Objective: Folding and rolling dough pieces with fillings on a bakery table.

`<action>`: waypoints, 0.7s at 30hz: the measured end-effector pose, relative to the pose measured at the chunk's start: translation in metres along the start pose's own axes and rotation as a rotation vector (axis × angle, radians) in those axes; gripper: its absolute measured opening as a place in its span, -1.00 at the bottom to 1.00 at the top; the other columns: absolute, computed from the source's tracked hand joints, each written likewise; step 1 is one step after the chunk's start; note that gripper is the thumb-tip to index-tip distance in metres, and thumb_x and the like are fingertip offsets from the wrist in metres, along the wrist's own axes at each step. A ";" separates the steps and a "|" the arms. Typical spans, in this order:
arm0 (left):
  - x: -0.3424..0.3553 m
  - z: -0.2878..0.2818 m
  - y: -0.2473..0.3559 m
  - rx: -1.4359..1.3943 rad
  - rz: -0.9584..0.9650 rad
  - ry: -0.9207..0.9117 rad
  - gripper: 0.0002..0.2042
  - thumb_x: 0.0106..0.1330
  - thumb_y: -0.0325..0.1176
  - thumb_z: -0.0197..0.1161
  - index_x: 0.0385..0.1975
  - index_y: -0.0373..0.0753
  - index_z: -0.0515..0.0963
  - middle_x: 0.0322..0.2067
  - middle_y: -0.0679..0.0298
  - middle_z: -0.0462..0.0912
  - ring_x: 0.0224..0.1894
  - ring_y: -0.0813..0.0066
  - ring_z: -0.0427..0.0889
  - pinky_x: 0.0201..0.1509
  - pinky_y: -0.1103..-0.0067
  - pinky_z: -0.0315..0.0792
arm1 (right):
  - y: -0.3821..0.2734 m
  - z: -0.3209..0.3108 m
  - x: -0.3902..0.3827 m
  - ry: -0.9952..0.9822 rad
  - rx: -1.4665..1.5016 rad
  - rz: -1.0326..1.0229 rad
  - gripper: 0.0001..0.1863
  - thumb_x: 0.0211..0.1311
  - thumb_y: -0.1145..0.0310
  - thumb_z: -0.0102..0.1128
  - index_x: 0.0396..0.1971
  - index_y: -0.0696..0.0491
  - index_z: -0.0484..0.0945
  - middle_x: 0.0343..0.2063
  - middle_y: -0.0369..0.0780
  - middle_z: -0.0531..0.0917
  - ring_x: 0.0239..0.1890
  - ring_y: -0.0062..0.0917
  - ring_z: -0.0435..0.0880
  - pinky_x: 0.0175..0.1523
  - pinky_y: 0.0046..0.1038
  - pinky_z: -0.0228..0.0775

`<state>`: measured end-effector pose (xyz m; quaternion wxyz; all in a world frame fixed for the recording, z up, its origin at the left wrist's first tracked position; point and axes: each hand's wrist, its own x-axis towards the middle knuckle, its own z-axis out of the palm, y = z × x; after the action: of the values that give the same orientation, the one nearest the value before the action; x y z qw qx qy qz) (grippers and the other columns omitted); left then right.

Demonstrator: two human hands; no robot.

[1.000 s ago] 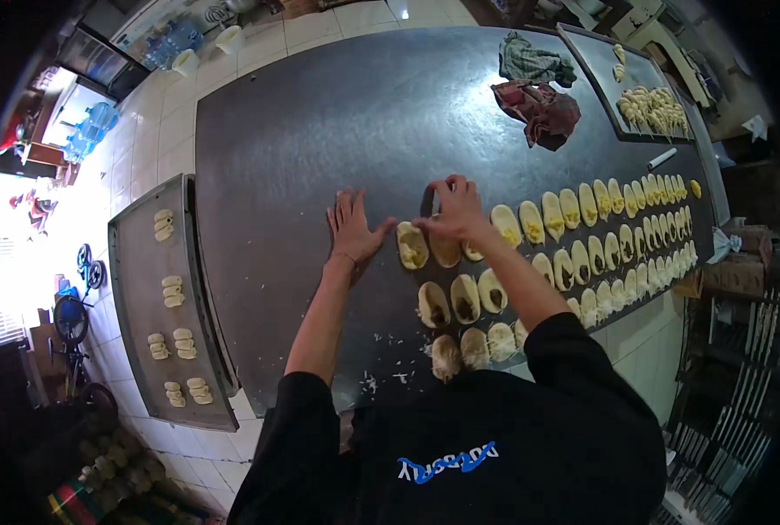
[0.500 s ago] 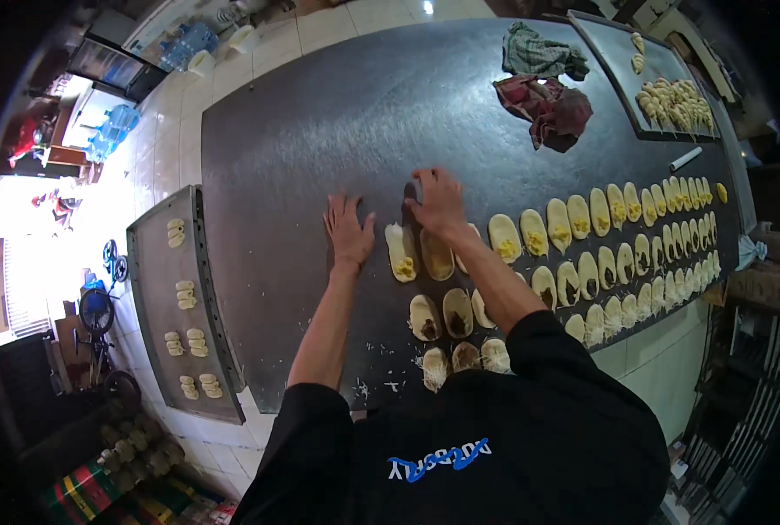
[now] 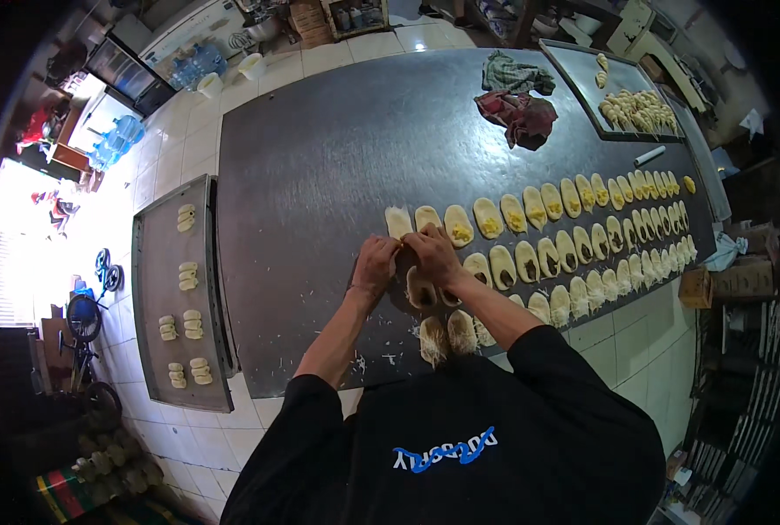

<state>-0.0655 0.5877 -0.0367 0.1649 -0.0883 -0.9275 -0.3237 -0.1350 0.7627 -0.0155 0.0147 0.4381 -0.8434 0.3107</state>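
Observation:
My left hand (image 3: pixel 377 261) has its fingers curled onto the lower end of the leftmost top-row dough oval (image 3: pixel 398 219), whose upper part lies flat and pale. My right hand (image 3: pixel 431 252) meets it from the right, fingertips pinched on the same end; the gripped part is mostly hidden. Beside them run three rows of dough ovals on the dark metal table (image 3: pixel 302 157): some with yellow filling (image 3: pixel 512 213), some with brown filling (image 3: pixel 527 261), and a front row with pale shreds (image 3: pixel 559 302). Brown-filled pieces sit just below my hands.
A tray of small rolls (image 3: pixel 153 297) stands left. Green (image 3: pixel 517 74) and maroon cloths (image 3: pixel 517 118), a white cylinder (image 3: pixel 650 156) and a tray of twisted dough (image 3: pixel 635 114) are at the back right. Bicycles (image 3: pixel 83 315) and a person (image 3: pixel 53 206) are at far left.
Both hands have come down and closer together, closing on the leftmost oval's lower end. Its yellow filling, visible earlier, is now out of sight behind my fingers.

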 end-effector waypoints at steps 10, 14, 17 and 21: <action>0.046 -0.002 -0.002 -0.134 -0.747 -0.050 -0.62 0.09 -0.17 0.43 -0.22 -0.26 0.48 -0.42 0.13 0.64 -0.20 0.07 0.62 -0.15 0.29 0.48 | 0.029 0.008 0.050 -0.026 0.037 0.484 -0.74 0.02 0.36 0.32 -0.24 0.00 0.55 -0.38 -0.19 0.68 -0.21 -0.17 0.61 -0.03 -0.13 0.37; 0.055 -0.009 -0.033 0.045 -0.804 -0.247 -0.62 0.11 -0.12 0.40 -0.19 -0.21 0.50 -0.23 0.15 0.66 -0.14 0.11 0.64 -0.12 0.29 0.49 | 0.046 0.014 0.053 -0.013 0.214 0.483 -0.75 -0.05 0.38 0.35 -0.28 -0.04 0.64 -0.33 -0.21 0.69 -0.22 -0.21 0.62 -0.07 -0.18 0.39; 0.039 -0.007 -0.024 -0.206 -0.594 -0.141 -0.75 0.21 -0.19 0.31 -0.23 -0.17 0.53 -0.23 0.14 0.63 -0.16 0.08 0.61 -0.12 0.28 0.47 | 0.038 0.004 0.021 0.007 0.214 0.254 -0.72 -0.11 0.45 0.34 -0.29 -0.08 0.68 -0.30 -0.26 0.69 -0.19 -0.25 0.59 -0.08 -0.25 0.39; 0.070 0.008 -0.045 0.133 -0.284 0.017 -0.87 0.28 -0.31 0.20 -0.30 -0.21 0.54 -0.32 0.09 0.60 -0.20 0.05 0.57 -0.11 0.29 0.44 | 0.053 0.008 0.061 0.095 0.026 0.099 -0.80 -0.06 0.43 0.30 -0.35 -0.07 0.67 -0.28 -0.30 0.65 -0.13 -0.28 0.51 -0.01 -0.27 0.30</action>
<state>-0.1444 0.5621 -0.0427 0.1308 0.0577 -0.9486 -0.2825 -0.2102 0.7362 -0.0306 0.0335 0.3808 -0.8582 0.3426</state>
